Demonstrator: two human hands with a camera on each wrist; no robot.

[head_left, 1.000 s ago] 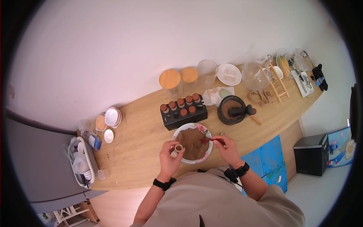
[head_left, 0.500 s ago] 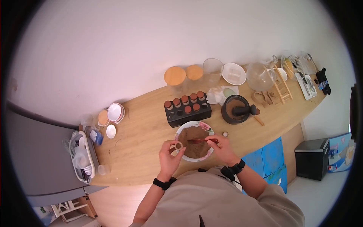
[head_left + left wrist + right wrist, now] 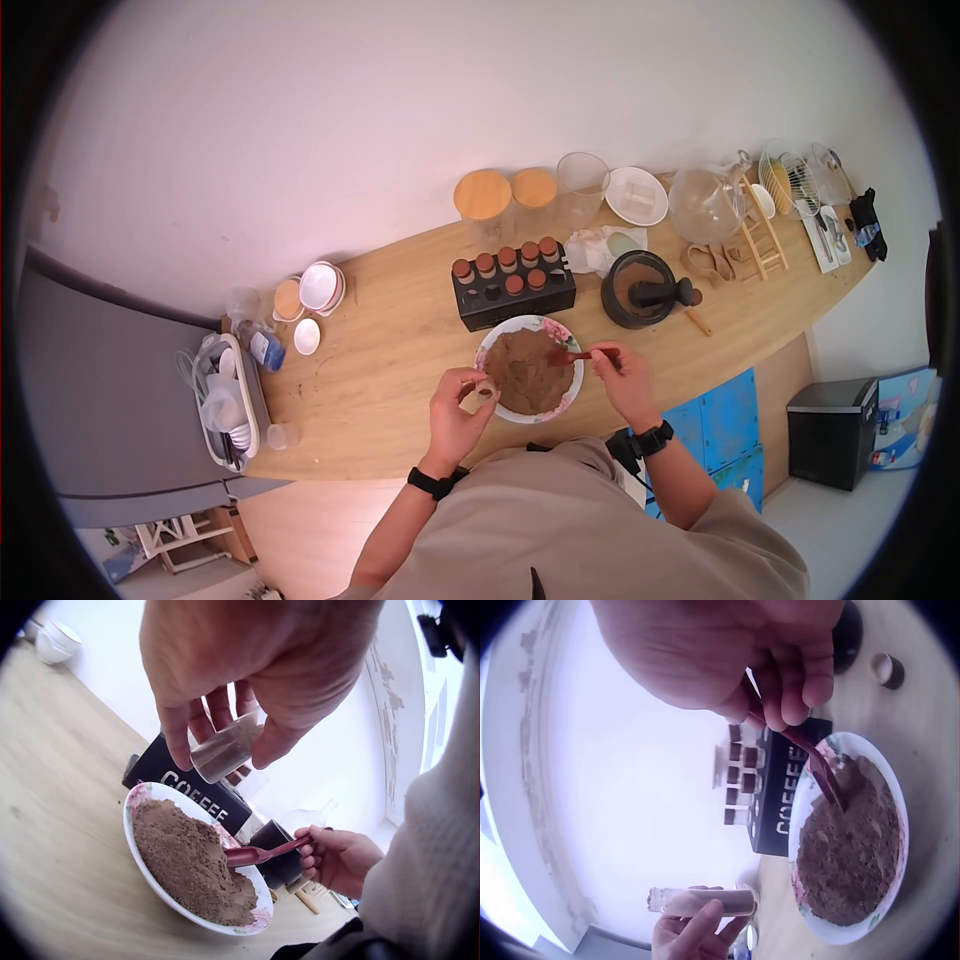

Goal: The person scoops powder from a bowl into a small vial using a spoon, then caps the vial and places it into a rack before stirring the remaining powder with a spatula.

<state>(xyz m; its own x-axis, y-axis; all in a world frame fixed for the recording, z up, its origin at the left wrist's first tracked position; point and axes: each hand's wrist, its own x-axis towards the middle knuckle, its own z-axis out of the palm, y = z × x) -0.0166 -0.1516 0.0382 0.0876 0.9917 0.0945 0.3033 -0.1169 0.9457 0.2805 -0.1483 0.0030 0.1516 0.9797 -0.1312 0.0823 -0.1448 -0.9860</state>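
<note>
My left hand [image 3: 458,415] pinches a small clear glass vial [image 3: 225,752] between thumb and fingers, over the left edge of a floral-rimmed white bowl. Brown powder fills part of the vial, as the right wrist view shows. My right hand [image 3: 628,385] grips the handle of a dark red scoop [image 3: 247,856] at the bowl's right side, and the scoop's tip is in the powder. Heaped brown powder [image 3: 530,378] covers most of the bowl [image 3: 142,862]. Behind it stands a black rack [image 3: 515,312] marked COFFEE, holding several vials with brown caps.
A dark mortar [image 3: 625,315] with its pestle [image 3: 655,294] stands right of the rack. A loose brown cap [image 3: 887,670] lies near the bowl. Wooden-lidded jars [image 3: 483,196] line the wall. Small white dishes [image 3: 307,337] and a utensil basket [image 3: 262,405] are at the left.
The scoop moved left over the powder toward the vial, then back to the bowl's right side with its tip in the powder. My left hand kept the vial near the bowl's left edge.
</note>
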